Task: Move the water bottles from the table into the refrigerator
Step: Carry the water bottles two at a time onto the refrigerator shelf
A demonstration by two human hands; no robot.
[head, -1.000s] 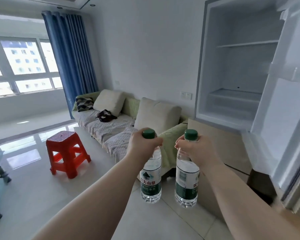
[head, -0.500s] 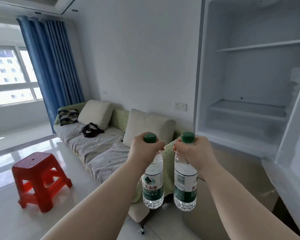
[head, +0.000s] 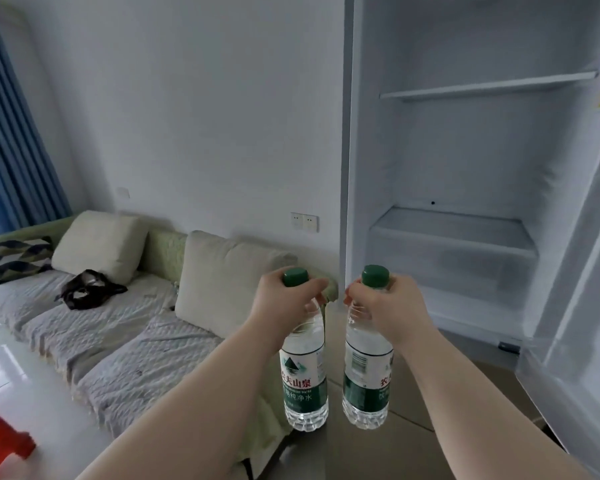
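Living room: covered sofa (head: 118, 341) along a white wall, refrigerator (head: 371, 150) standing open at right. Item, left bottle (head: 303, 386): hangs upright in the air below our left hand (head: 284, 303), fingers curled round its neck. Item, right bottle (head: 366, 382): likewise in our right hand (head: 392, 306), just short of the refrigerator opening. We judge both full, weighty and thin-walled, with the neck the firmest hold.

Your left hand (head: 284, 303) gripped the left bottle (head: 303, 382) by its neck, just under the green cap. Your right hand (head: 388, 306) gripped the right bottle (head: 366, 382) likewise. Both hung upright, near but apart, before the open refrigerator (head: 465, 150), with the sofa (head: 118, 341) at left.
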